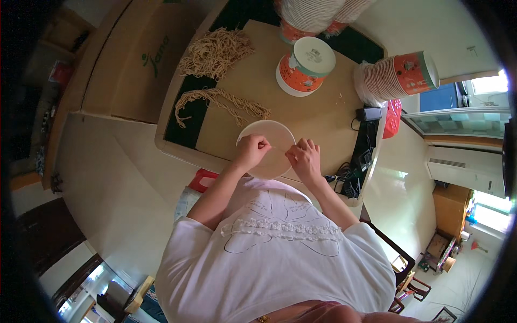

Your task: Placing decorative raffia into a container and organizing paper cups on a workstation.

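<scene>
The person sits at a tan tabletop [318,116] with a pale round disc [267,134], seemingly a paper lid or shallow bowl, lying flat at its near edge between both hands. The left hand [252,151] rests on the disc's left part with its grip pinched on what looks like a thin pale cord [272,146]; the right hand [304,157] sits on the disc's right part, fingers curled, and appears to take the other end of that same cord, though it is too fine to be sure. Judging by this, the work is the fitting of a cord to the disc, and it looks to be in its early or middle part: only 1 disc is in hand, and the cord is not visibly tied off. Much appears left, since 2 bundles of tan cords lie untouched on the far left of the tabletop, 1 thick tangle [215,53] and 1 thinner splayed bundle [223,103] nearer the hands. Farther back stands 1 orange-and-white paper tub [305,65] upside down, well apart from the hands. At the far edge are 2 upright stacks of similar tubs [315,16], cut off by the frame, and 1 stack lies on its side [401,75] at the right; the number in each stack cannot be counted. A black adapter with cables [369,114] sits by the right edge.
</scene>
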Tool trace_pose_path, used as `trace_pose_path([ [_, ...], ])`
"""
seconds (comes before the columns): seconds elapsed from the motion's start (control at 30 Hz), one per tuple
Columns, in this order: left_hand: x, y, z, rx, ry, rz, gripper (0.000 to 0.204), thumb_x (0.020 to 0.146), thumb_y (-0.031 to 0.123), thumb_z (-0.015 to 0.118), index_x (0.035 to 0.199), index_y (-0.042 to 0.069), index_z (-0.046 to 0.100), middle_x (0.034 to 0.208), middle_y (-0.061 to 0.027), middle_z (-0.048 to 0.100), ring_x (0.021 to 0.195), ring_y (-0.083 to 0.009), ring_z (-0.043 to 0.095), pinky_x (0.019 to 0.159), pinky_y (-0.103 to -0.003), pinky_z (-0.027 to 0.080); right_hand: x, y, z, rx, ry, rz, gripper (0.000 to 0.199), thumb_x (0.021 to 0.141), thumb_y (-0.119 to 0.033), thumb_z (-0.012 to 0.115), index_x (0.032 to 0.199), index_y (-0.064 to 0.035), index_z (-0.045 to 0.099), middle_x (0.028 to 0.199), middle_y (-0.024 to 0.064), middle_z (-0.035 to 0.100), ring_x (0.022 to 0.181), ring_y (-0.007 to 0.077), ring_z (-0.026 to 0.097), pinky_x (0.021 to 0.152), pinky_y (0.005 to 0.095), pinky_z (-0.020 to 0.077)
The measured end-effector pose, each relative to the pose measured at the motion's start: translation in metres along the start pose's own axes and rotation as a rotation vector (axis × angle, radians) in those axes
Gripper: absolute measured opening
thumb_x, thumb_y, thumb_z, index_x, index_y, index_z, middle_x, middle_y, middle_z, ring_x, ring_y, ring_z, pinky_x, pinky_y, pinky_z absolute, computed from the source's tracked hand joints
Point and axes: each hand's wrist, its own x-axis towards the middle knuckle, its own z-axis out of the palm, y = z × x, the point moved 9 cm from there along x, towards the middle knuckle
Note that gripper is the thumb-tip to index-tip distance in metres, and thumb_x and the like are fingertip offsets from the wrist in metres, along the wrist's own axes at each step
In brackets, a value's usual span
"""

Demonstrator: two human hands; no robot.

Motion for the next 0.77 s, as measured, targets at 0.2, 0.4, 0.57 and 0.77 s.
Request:
trace_pose_path([
  [0.2, -0.002, 0.009, -0.006, 0.173, 0.197, 0.071, 0.009, 0.073, 0.007, 0.066, 0.070, 0.001, 0.060, 0.072, -0.0123, 0.061, 0.065, -0.0269, 0.060, 0.058, -0.036, 0.047, 0.001, -0.003, 0.002, 0.025, -0.024, -0.003, 0.007, 0.069, -0.013, 0.067, 0.074, -0.0127, 0.063, 0.081, 0.0045, 0.054, 0.085, 0.0246, 0.051, 0.073, 0.0385, 0.0369],
  [0.4, -0.002, 0.016, 0.000, 0.151, 0.070, 0.111, 0.010, 0.074, 0.007, 0.065, 0.074, 0.002, 0.057, 0.073, -0.0109, 0.061, 0.066, -0.0245, 0.061, 0.059, -0.035, 0.048, 0.000, 0.002, 0.002, 0.009, -0.003, -0.003, 0.007, 0.069, -0.013, 0.068, 0.073, -0.0115, 0.063, 0.080, 0.0048, 0.054, 0.083, 0.0246, 0.052, 0.072, 0.0379, 0.0375],
  [0.57, -0.003, 0.004, 0.017, -0.061, -0.074, -0.003, 0.010, 0.075, 0.005, 0.064, 0.078, 0.002, 0.055, 0.071, -0.0098, 0.062, 0.066, -0.0201, 0.062, 0.060, -0.032, 0.048, 0.004, -0.008, -0.010, 0.034, 0.039, 0.008, 0.008, 0.071, -0.014, 0.068, 0.076, -0.0119, 0.063, 0.081, 0.0053, 0.055, 0.082, 0.0245, 0.053, 0.072, 0.0379, 0.0378],
  [0.77, -0.008, -0.001, 0.017, -0.002, -0.169, -0.025, 0.013, 0.073, 0.009, 0.065, 0.079, 0.003, 0.055, 0.072, -0.0131, 0.064, 0.067, -0.0235, 0.065, 0.062, -0.034, 0.050, 0.002, 0.002, 0.002, 0.126, -0.015, 0.051, 0.009, 0.073, -0.016, 0.066, 0.080, -0.0132, 0.062, 0.085, 0.0068, 0.053, 0.087, 0.0256, 0.053, 0.076, 0.0390, 0.0369],
])
